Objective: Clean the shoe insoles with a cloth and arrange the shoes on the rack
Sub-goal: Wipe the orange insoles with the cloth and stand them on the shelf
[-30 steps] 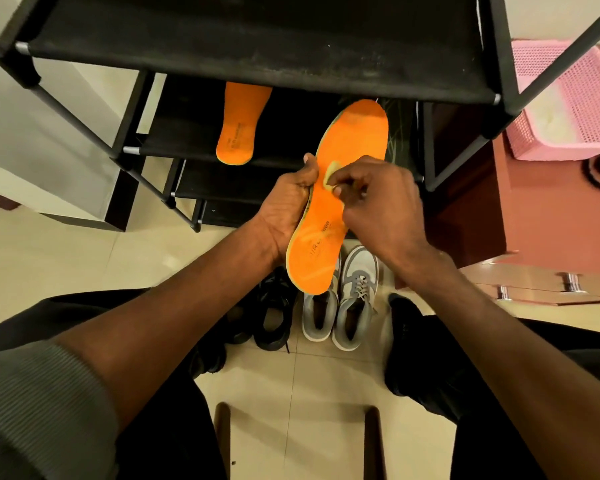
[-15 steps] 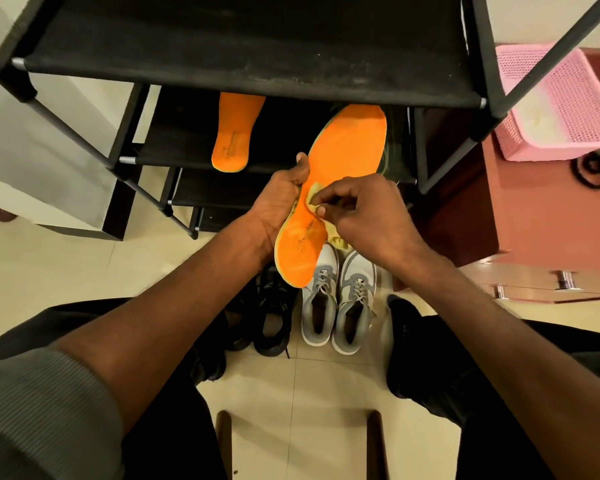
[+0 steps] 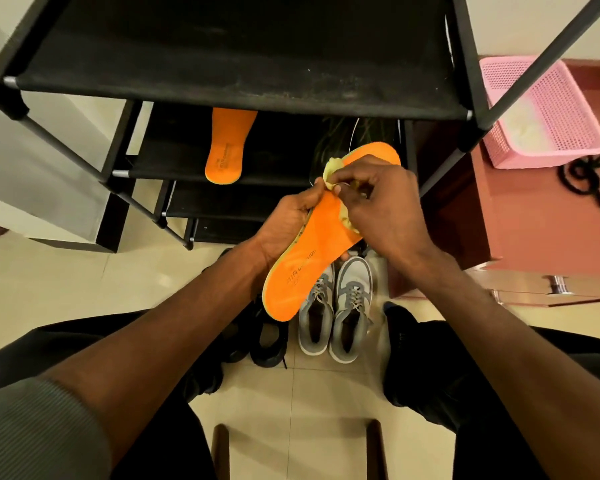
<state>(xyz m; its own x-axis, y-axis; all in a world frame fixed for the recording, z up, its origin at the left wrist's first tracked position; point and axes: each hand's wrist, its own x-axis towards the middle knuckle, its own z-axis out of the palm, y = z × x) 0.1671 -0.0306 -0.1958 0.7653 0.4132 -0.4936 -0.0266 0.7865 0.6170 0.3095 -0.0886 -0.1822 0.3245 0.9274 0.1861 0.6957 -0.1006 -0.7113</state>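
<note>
My left hand (image 3: 288,220) grips an orange insole (image 3: 312,258) by its left edge, holding it tilted in front of the black shoe rack (image 3: 243,64). My right hand (image 3: 378,199) pinches a small yellow cloth (image 3: 331,168) against the insole's upper half. A second orange insole (image 3: 227,147) lies on the rack's middle shelf. On the floor below stand a pair of grey sneakers (image 3: 336,313) and, to their left, a pair of black shoes (image 3: 257,337).
A pink plastic basket (image 3: 541,112) sits on a reddish cabinet (image 3: 534,230) at the right, with a black cord (image 3: 582,178) beside it. My knees in dark trousers flank the shoes. Two wooden stool legs (image 3: 222,452) show at the bottom.
The insole has tilted so its toe points further right, and my right hand with the cloth has moved up toward the toe end.
</note>
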